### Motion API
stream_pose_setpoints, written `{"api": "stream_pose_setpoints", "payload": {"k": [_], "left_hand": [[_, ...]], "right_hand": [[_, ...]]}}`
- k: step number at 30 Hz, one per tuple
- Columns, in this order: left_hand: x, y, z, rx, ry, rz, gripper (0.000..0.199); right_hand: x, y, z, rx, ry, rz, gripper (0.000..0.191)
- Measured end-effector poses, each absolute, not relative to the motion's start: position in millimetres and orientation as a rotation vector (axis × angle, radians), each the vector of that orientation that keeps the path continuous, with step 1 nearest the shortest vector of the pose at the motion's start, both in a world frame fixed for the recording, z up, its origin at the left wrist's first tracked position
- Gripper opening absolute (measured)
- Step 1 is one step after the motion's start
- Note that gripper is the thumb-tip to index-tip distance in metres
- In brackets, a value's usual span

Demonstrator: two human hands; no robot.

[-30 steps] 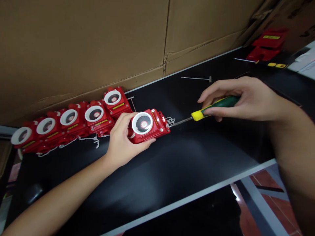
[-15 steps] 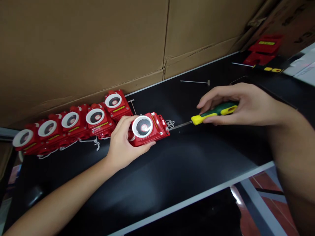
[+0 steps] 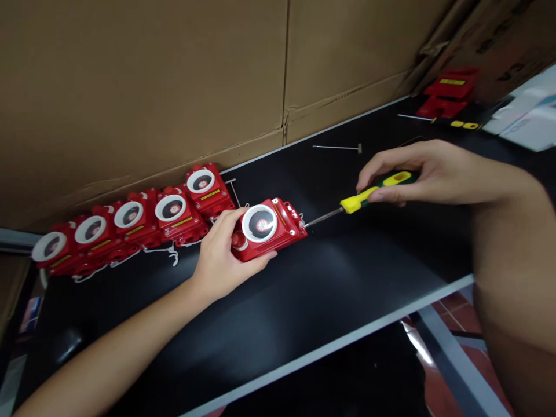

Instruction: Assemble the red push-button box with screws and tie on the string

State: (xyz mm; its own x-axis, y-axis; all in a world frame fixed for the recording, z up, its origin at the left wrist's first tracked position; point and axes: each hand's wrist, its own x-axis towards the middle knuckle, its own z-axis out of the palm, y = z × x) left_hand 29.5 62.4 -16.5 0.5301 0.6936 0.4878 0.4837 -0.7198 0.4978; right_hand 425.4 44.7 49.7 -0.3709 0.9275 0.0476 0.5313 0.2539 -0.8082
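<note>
A red alarm unit (image 3: 278,230) with a white-rimmed round horn is gripped at its left end by my left hand (image 3: 223,249), thumb along the near side. My right hand (image 3: 408,174) is closed around the yellow and green handle of a screwdriver (image 3: 354,202). The screwdriver's metal shaft points left, and its tip meets the right end of the unit by a small fitting. Whether the tip sits in a screw is too small to tell. Some white cord shows behind that end.
Several similar red units (image 3: 130,217) stand in a row at the left, white cords hanging in front. A T-handled tool (image 3: 336,147) lies near the back edge. At the right rear are a second screwdriver (image 3: 460,124), red parts (image 3: 452,87) and white boxes (image 3: 527,119). Cardboard (image 3: 143,75) lines the back.
The screwdriver handle has turned in my right hand, showing more of its yellow side. The view has shifted slightly; my left hand keeps its hold on the red unit.
</note>
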Motion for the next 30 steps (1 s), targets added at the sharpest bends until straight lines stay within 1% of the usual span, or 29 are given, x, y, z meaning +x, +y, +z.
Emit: {"api": "stream_pose_setpoints", "payload": {"k": [3, 6, 14, 16, 19, 21, 24, 26, 28, 30], "left_hand": [[29.9, 61.6, -18.8, 2.481, 1.005, 0.962, 0.068], [31.0, 60.8, -19.7, 2.497, 0.992, 0.957, 0.067], [33.8, 58.4, -19.3, 2.513, 0.912, 0.956, 0.064], [33.1, 59.4, -20.4, 2.508, 0.93, 0.971, 0.062], [31.8, 61.5, -20.8, 2.494, 0.956, 0.992, 0.06], [31.2, 62.1, -19.3, 2.493, 0.899, 0.979, 0.06], [30.6, 61.1, -15.0, 2.507, 0.702, 0.936, 0.064], [30.4, 59.6, -12.2, 2.522, 0.544, 0.892, 0.068], [30.4, 58.1, -10.3, 2.534, 0.393, 0.84, 0.072], [30.6, 57.1, -9.8, 2.545, 0.274, 0.792, 0.074]], "right_hand": [[428.3, 45.7, 52.2, -1.449, -1.991, 1.08, 0.065], [432.5, 47.9, 52.2, -1.536, -2.013, 1.108, 0.073], [442.2, 50.4, 51.2, -1.622, -1.97, 1.192, 0.065], [450.6, 49.2, 53.5, -1.657, -1.923, 1.122, 0.068], [463.2, 49.5, 55.0, -1.699, -1.755, 0.864, 0.073], [464.8, 52.0, 52.6, -1.664, -1.627, 0.704, 0.068], [454.8, 58.6, 43.1, -1.614, -1.542, 0.534, 0.045], [444.4, 63.7, 34.3, -1.596, -1.642, 0.41, 0.031], [434.6, 68.3, 24.7, -1.556, -1.779, 0.328, 0.025], [426.2, 71.9, 15.0, -1.517, -1.87, 0.333, 0.026]]}}
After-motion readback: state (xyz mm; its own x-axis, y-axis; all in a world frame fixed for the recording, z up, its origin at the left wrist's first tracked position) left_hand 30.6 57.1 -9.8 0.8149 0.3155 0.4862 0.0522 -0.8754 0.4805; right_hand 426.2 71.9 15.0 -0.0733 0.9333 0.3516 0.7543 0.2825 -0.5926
